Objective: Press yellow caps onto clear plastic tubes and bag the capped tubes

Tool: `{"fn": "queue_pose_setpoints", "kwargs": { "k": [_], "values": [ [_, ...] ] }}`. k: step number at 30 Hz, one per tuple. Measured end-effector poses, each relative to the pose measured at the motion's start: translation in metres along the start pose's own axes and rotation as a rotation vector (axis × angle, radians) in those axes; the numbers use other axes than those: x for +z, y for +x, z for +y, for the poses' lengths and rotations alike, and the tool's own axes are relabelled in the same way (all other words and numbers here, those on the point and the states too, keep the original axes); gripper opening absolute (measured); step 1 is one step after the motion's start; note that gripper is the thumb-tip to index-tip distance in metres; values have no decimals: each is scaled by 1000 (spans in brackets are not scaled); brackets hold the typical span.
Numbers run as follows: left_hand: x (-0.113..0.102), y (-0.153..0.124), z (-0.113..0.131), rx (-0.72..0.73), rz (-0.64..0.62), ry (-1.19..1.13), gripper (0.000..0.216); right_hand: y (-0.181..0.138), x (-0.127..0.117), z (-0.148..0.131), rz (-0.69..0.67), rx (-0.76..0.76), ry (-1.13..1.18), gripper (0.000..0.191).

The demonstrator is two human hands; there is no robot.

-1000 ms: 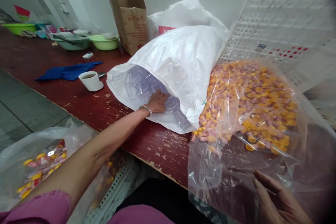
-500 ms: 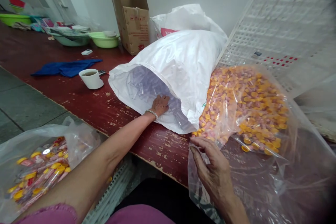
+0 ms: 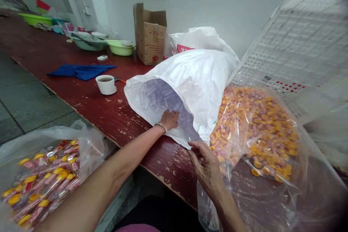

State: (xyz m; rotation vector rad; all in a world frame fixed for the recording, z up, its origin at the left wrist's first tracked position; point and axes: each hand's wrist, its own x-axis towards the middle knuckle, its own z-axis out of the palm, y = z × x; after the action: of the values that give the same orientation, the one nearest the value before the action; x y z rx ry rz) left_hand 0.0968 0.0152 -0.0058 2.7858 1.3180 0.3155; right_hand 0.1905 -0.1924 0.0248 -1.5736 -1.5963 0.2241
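A big white sack (image 3: 195,83) lies on its side on the worn red table (image 3: 114,116), its mouth open toward me and full of small clear plastic tubes (image 3: 154,96). My left hand (image 3: 170,119), with a bead bracelet at the wrist, reaches into the sack's mouth with its fingers curled on the tubes. My right hand (image 3: 206,165) rests at the near edge of a clear plastic bag (image 3: 261,127) filled with orange and pink pieces, fingers bent against the film.
A white cup (image 3: 106,84) and a blue cloth (image 3: 81,70) lie left of the sack. Behind stand a cardboard box (image 3: 149,32), green basins (image 3: 119,47) and a white crate (image 3: 296,47). A bag of yellow-capped packets (image 3: 38,177) sits at lower left.
My right hand rose from the lower right corner to the mouth of the clear bag. My left hand stayed in the sack. The view tilted up a little.
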Motion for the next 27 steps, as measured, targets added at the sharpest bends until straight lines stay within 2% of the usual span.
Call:
{"fn": "queue_pose_setpoints", "kwargs": {
  "k": [4, 7, 9, 12, 15, 19, 23, 25, 27],
  "values": [
    [-6, -46, -3, 5, 18, -7, 33, 22, 23, 10, -36, -127, -152, 44],
    [-15, -79, -6, 57, 15, -12, 34, 38, 48, 15, -164, -268, -259, 65],
    [-21, -95, -9, 105, -1, -16, 38, 46, 61, 15, -271, -325, -322, 72],
    [-26, -107, -16, 191, -14, -14, 42, 56, 72, 11, -371, -348, -398, 79],
    [-24, -108, -25, 258, 1, -43, 42, 65, 75, 5, -406, -313, -446, 85],
    [-18, -107, -35, 261, 48, -229, 39, 68, 76, 3, -427, -285, -503, 80],
    [-14, -115, -37, 235, 113, -530, 56, 54, 76, 15, -296, -290, -565, 56],
    [-12, -120, -36, 157, 122, -650, 63, 46, 75, 23, -250, -302, -600, 42],
    [-11, -121, -37, 6, 125, -726, 56, 42, 75, 27, -229, -299, -637, 36]
  ]
}}
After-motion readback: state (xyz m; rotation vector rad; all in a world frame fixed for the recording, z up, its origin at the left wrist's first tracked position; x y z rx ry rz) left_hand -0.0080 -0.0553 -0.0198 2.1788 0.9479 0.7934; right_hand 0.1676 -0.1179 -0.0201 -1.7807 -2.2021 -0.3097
